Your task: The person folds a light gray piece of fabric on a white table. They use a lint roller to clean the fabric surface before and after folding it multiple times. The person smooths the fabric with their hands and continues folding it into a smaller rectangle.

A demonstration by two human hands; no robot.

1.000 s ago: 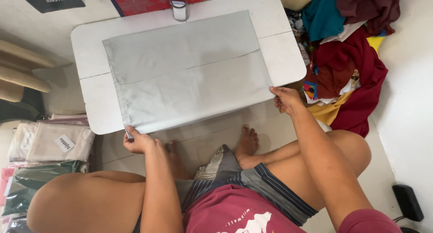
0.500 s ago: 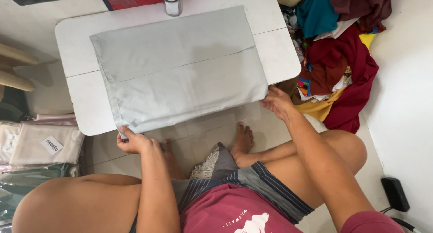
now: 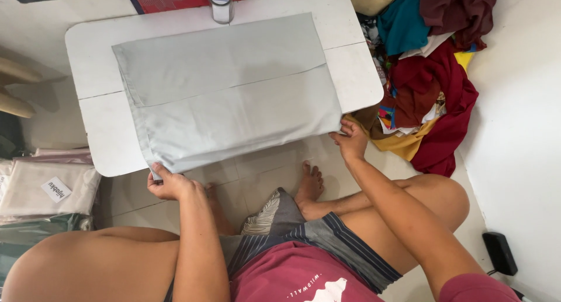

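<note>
Since a second ago the grey folded cloth (image 3: 225, 92) has slid a little toward the near edge of the white table (image 3: 87, 62), and both hands have drawn in with it, so that its near hem now hangs just past that edge. The left hand (image 3: 169, 184) is closed on the cloth's near-left corner, pinched between thumb and fingers below the table's near-left corner. The right hand (image 3: 350, 141) is closed on the near-right corner, just off the table's near-right corner. The rest of the cloth lies flat across the middle of the table, a fold line running from side to side, its far edge close to the small glass jar (image 3: 221, 3) at the far edge.

From where I stand, the main risk is an uneven pull: if one hand tugs harder, the cloth would skew and the neat fold line could slip open or wrinkle. Drawn much further over the near edge, its weight might carry the whole piece onto the tiled floor (image 3: 274, 167) by the person's feet. A quick lift could also flick the far edge against the jar and tip it. The heap of coloured clothes (image 3: 432, 86) sits just beside the right hand, where a loose corner might snag.
</note>
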